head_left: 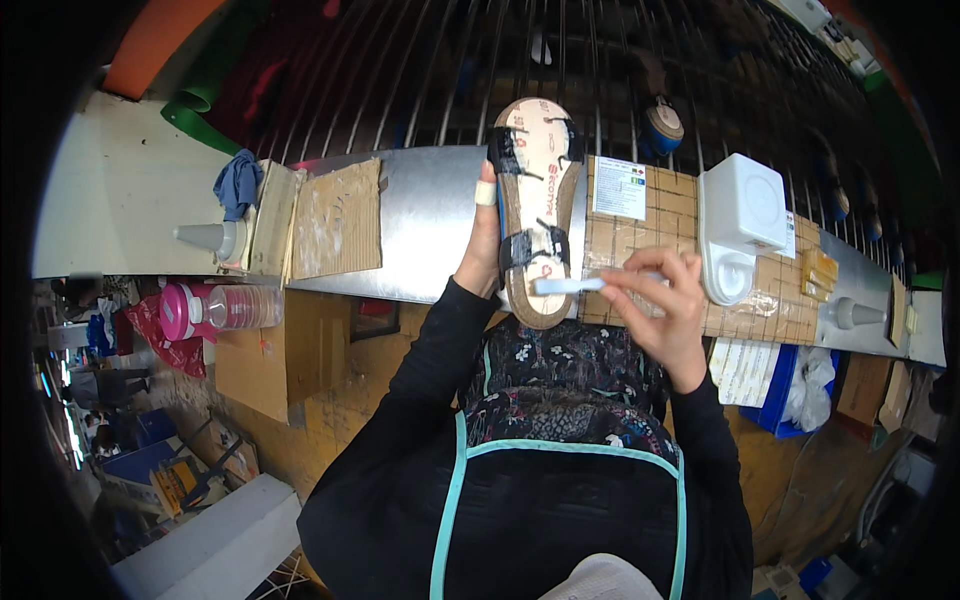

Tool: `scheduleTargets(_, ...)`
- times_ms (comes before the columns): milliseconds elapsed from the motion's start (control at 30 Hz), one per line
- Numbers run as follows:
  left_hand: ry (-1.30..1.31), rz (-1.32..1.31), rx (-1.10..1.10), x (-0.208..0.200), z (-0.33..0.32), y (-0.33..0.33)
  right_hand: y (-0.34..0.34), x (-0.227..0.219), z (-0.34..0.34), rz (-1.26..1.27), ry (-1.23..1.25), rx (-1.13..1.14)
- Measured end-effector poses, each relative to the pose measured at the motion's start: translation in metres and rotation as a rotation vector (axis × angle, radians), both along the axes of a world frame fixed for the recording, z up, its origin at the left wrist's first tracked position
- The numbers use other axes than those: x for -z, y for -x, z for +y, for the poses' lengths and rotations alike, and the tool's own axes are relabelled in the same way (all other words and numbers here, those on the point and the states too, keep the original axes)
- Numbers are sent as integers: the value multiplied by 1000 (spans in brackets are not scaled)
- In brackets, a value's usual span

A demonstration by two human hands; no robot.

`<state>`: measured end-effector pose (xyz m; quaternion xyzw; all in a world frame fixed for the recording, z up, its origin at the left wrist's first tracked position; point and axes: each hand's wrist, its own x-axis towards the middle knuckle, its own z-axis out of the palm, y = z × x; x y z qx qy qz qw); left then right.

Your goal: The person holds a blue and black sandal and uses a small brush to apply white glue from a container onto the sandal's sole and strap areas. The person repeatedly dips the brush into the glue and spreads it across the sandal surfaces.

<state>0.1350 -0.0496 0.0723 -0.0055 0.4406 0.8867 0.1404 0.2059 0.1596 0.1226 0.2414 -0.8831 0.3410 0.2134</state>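
Observation:
My left hand [482, 235], a pale bandage on one finger, is closed around the side of a sandal [540, 200]. The sandal is bottom side up, with its beige insole board showing and black strap ends folded over the edges. Between the fingers of my right hand [660, 305] is a white toothbrush [575, 286]. Its head rests on the lower end of the beige board, just below a black strap. What keeps the sandal in shape inside is hidden from view.
Right of the sandal, a white plastic dispenser [742, 205] with a small round cup stands on taped cardboard [640, 240]. Farther off runs a rack of metal bars [420, 80], with another shoe [662, 125] on it. A cardboard piece [337, 220] and grey cone [205, 238] are at left.

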Motion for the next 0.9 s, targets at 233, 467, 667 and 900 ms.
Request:
scheduleTargets(233, 38, 58, -21, -3, 13, 11, 40, 6, -6, 90, 51, 236)
scheduleTargets(467, 257, 79, -381, 10, -15, 23, -5, 37, 22, -533, 729, -161)
scheduleTargets(667, 264, 236, -437, 14, -29, 28, -14, 87, 45, -1004, 1766, -445)
scheduleTargets(900, -796, 69, 243, 39, -45, 43, 4, 120, 38, -1031, 1863, -568)
